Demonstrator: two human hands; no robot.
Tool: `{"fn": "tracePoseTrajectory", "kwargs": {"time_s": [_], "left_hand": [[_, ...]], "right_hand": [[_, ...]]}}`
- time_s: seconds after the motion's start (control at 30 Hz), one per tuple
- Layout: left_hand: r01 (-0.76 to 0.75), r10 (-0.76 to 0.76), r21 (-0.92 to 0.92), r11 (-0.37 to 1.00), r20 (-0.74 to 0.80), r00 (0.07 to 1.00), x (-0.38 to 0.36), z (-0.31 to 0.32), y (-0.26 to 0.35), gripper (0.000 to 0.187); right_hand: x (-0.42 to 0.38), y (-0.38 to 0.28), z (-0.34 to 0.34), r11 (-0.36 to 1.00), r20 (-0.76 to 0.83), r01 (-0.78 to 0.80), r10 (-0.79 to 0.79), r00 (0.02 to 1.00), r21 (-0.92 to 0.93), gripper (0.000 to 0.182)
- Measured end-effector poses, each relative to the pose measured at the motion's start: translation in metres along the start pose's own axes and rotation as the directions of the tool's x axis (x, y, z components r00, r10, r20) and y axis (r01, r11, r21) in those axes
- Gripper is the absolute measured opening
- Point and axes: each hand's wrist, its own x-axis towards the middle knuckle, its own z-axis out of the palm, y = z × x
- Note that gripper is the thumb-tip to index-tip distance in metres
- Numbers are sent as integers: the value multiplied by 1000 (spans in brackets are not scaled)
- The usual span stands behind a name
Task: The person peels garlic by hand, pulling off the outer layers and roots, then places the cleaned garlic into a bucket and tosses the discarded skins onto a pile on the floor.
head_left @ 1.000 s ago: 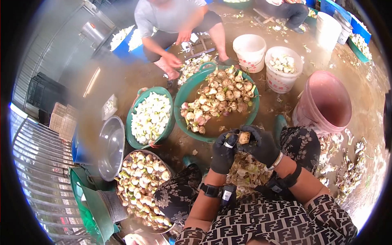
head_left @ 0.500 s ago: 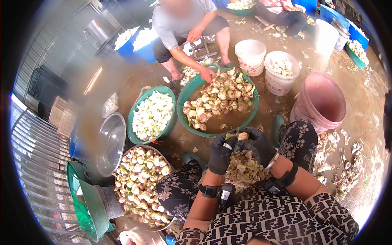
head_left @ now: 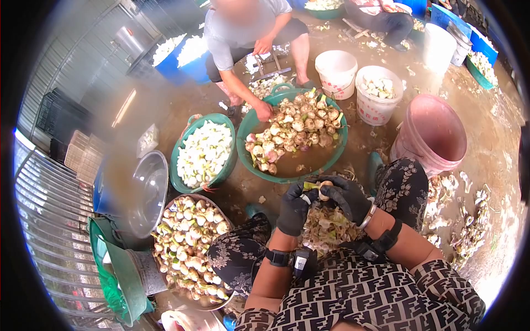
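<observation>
Both my hands wear dark gloves and meet around one garlic bulb (head_left: 326, 191). My left hand (head_left: 295, 207) closes on its green stem side, with a small light piece at its fingers. My right hand (head_left: 351, 198) has its fingers wrapped round the bulb from the other side. Below them lies a heap of garlic peelings (head_left: 327, 227) between my knees. Beyond my hands stands a green tub (head_left: 319, 172) of unpeeled garlic. A basin (head_left: 226, 302) of garlic bulbs sits by my left knee.
A person (head_left: 243, 49) sits opposite, one hand in the green tub. Left of that tub is another (head_left: 232, 160) with white garlic. White buckets (head_left: 337, 83) and a pink bucket (head_left: 411, 143) stand right. A metal bowl (head_left: 149, 193) is at left. Peelings litter the floor.
The bulb has turned between my hands and shows more of its pale side and green stem. The other person's hand has moved left and down in the tub. The view has shifted slightly.
</observation>
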Motion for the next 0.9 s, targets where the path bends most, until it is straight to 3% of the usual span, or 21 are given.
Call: {"fn": "tracePoseTrajectory", "kwargs": {"time_s": [0.03,0.07,0.1,0.13,0.2,0.23,0.27,0.33,0.37,0.4,0.47,0.5,0.53,0.57,0.6,0.67,0.8,0.87,0.9], "left_hand": [[5,-5,1,1000,0,1000,1,-6,-3,24],[-135,129,286,949,41,991,2,-14,-4,23],[-269,243,537,800,119,963,2,-21,-5,23],[-265,239,537,801,119,964,2,-20,2,23],[-498,357,674,545,351,866,3,-13,18,26],[-348,226,628,697,268,937,-1,-13,13,25],[-346,228,627,698,263,937,-2,-16,6,25],[-248,160,502,828,212,964,1,-28,-17,27],[-167,54,925,342,159,986,3,-31,-24,32],[-169,53,925,342,161,986,-1,-33,-33,32],[-283,242,846,452,189,952,-6,-24,-27,25],[-264,247,781,566,145,958,-9,-17,-20,23],[-260,246,782,567,140,959,-9,-14,-15,23],[-118,132,514,849,8,991,-7,-11,-11,23],[34,-24,156,987,-67,997,-5,-8,-6,23],[-16,28,134,991,-88,996,-5,3,2,22],[-5,25,196,981,-100,995,-6,10,9,20],[-36,52,244,969,-60,997,-6,9,11,19],[-15,25,178,984,-57,998,-7,8,10,18]], "right_hand": [[1,4,-4,963,94,98,-76,993,-252,24],[3,10,-9,964,92,93,-71,993,-250,24],[7,16,-14,872,324,-421,335,885,249,28],[8,19,-16,315,671,-813,459,583,490,35],[2,14,-9,371,657,-814,481,580,447,33],[2,13,-6,383,619,-776,467,631,502,33],[3,12,-5,397,578,-732,450,681,553,34],[3,4,-11,355,595,-701,371,713,618,31],[2,1,-11,471,463,-590,365,807,656,29],[1,-2,-12,581,322,-466,339,884,667,28],[3,-3,-14,584,284,-452,360,889,674,25],[2,-1,-11,619,198,-381,346,917,687,26],[3,0,-8,654,113,-310,325,939,690,27],[4,-3,-6,760,62,-270,291,955,591,30],[4,-6,-4,761,64,-269,287,956,590,30],[0,-9,-1,986,-48,-74,82,995,151,34],[0,4,0,931,37,-139,134,990,339,35],[-1,1,0,771,84,-323,334,939,548,32],[-1,3,-2,771,84,-323,334,939,549,32]]}}
